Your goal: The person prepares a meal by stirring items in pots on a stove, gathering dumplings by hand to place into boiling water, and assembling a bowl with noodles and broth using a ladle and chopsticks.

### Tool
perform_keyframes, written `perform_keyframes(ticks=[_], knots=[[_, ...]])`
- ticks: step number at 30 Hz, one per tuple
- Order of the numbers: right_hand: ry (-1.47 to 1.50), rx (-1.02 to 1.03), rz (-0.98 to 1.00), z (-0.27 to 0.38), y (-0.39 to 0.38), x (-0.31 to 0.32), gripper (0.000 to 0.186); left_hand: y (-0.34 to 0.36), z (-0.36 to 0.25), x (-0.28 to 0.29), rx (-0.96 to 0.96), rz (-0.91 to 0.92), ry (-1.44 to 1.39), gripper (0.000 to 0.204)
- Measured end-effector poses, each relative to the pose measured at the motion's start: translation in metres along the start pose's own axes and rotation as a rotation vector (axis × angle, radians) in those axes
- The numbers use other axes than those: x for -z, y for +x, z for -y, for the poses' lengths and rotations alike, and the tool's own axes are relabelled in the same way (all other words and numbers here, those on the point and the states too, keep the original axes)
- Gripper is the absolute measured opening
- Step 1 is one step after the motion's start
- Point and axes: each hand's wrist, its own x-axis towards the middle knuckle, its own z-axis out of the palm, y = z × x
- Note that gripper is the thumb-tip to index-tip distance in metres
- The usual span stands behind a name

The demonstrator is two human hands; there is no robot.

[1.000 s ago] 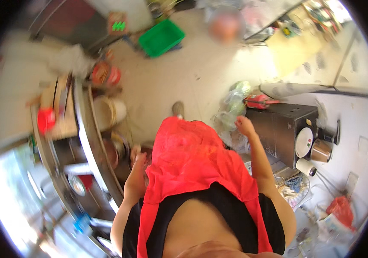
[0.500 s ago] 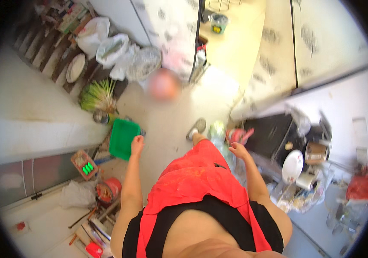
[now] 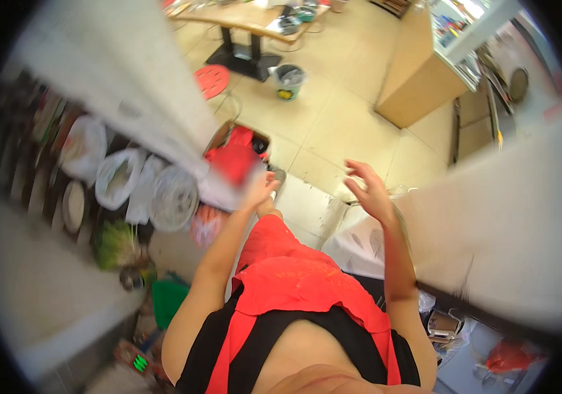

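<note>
Striding across the tiled floor, the person could trip on the bagged goods crowding the left wall, judging by the blurred view. Right hand is spread, holding nothing. Left hand is blurred; its grip cannot be told.

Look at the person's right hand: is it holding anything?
No. The right hand is raised with its fingers spread open, and nothing lies in its palm or between the fingers.
</note>
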Motion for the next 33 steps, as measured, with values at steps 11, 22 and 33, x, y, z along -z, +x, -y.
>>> perform_keyframes(ticks=[11, 22, 33], knots=[[0.397, -0.764, -0.977, -0.089, -0.068, 0.153, 0.036, 0.312, 0.107, 0.06, 0.596, 0.563, 0.804, 0.028], [0.729, -0.808, -0.858, -0.293, 0.049, 0.212, 0.034, 0.626, -0.148, -0.322, -0.018, 0.606, 0.113, 0.026], [0.25, -0.759, -0.822, -0.612, 0.157, 0.436, 0.035, 0.793, -0.075, -0.365, 0.57, 1.238, 1.041, 0.041]])
